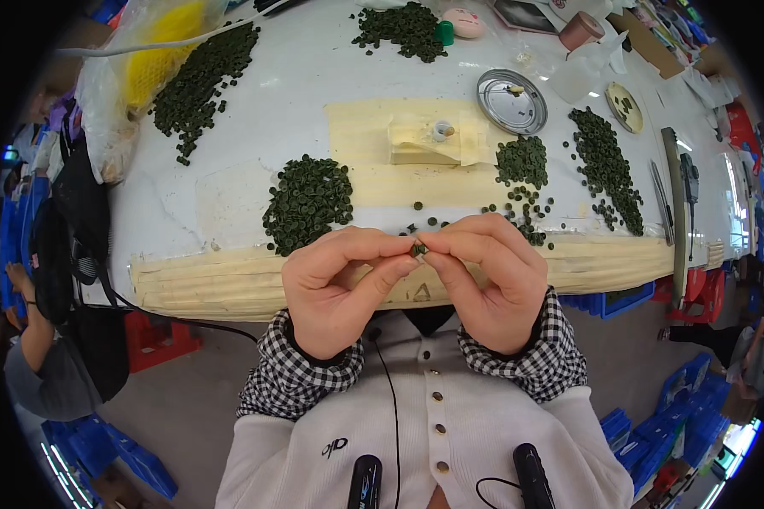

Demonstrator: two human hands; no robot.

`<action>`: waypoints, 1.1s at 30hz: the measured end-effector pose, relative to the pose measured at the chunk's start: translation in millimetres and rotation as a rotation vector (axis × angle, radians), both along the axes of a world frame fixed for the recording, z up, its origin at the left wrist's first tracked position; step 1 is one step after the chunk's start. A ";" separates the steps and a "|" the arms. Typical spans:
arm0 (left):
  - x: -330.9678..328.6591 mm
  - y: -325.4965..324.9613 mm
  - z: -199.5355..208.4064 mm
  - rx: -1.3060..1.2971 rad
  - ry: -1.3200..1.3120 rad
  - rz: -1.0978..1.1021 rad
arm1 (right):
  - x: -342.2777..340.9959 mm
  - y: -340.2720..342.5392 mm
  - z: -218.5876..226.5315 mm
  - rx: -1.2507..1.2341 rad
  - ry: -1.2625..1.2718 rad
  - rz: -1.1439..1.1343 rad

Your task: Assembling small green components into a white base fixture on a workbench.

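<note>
Between the fingertips of my left hand [335,288] and my right hand [494,280] is a small dark green part [418,249]. Both hands pinch it, thumb against index finger, just above the padded front edge of the table. Its exact shape is partly hidden by the fingers. Left of my hands lies a pile of small round dark green pieces [307,204]. To the right, a looser pile of similar pieces [522,161] trails toward my right hand. A few single pieces [418,206] lie just beyond my fingertips.
A yellow taped block [424,144] with a small peg stands ahead. Beyond it are a round metal lid [512,102], a pink object [463,23] and more green piles [403,30]. Tweezers [660,199] lie at right. A plastic bag [110,110] stands left; another person's arm [34,331] shows there.
</note>
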State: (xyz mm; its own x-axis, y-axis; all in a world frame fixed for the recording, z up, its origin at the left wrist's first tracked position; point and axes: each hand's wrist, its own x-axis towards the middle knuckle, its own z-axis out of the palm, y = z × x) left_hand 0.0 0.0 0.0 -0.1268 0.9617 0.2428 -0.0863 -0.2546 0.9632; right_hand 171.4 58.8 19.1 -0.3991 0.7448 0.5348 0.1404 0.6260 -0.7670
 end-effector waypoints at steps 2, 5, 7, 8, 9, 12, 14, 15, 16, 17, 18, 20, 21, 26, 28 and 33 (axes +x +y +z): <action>0.9 -0.5 0.0 -0.021 -0.027 0.011 | -0.3 -0.1 -0.2 0.015 -0.003 -0.002; 3.7 -0.1 1.1 -0.046 -0.042 0.026 | 0.2 -0.1 -1.5 0.028 -0.010 -0.011; 3.4 0.2 1.1 -0.047 -0.024 0.029 | -0.3 -0.1 -1.2 0.021 -0.010 -0.016; 3.2 0.5 1.2 -0.048 -0.014 0.030 | -0.4 -0.1 -0.9 0.017 -0.009 -0.018; 3.0 0.7 1.2 -0.037 -0.010 0.031 | -0.5 -0.1 -0.7 0.009 -0.005 -0.013; 2.3 1.8 0.7 0.017 0.024 0.036 | -0.7 -0.1 -0.5 -0.022 0.006 0.001; 1.8 3.1 -0.5 0.081 0.073 0.046 | -0.3 -0.2 -1.0 -0.050 0.007 0.010; 1.5 3.5 -0.7 0.092 0.092 0.043 | -0.1 -0.3 -0.8 -0.050 0.004 0.010; 0.9 3.9 -0.8 0.103 0.110 0.041 | 0.2 -0.2 -0.4 -0.051 0.001 0.009; 0.3 3.9 -0.9 0.114 0.129 0.039 | 0.4 -0.3 -0.3 -0.051 -0.002 0.009; -0.2 3.7 0.1 0.104 0.129 0.031 | 0.6 -0.1 -0.1 -0.039 -0.005 0.002; -1.1 3.3 2.3 0.083 0.128 0.016 | 0.9 0.1 0.2 -0.015 -0.011 -0.011; -1.6 2.9 1.3 0.061 0.073 0.001 | 0.8 -0.2 0.2 -0.008 -0.010 -0.009; 1.6 0.7 4.0 -0.069 -0.145 -0.007 | 0.8 -0.8 -0.4 0.035 -0.014 0.008; 0.9 -1.0 2.5 -0.084 -0.117 -0.008 | 1.1 -0.8 0.1 0.032 -0.024 0.010; -1.5 2.8 2.1 0.060 0.141 0.037 | 1.4 -1.2 -0.7 0.029 -0.036 0.008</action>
State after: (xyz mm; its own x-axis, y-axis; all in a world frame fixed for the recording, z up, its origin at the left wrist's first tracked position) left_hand -1.5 2.8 2.1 -0.1226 0.9402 0.3179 0.0588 -0.3129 0.9480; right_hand 172.9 57.6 18.4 -0.4246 0.7256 0.5415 0.1623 0.6495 -0.7429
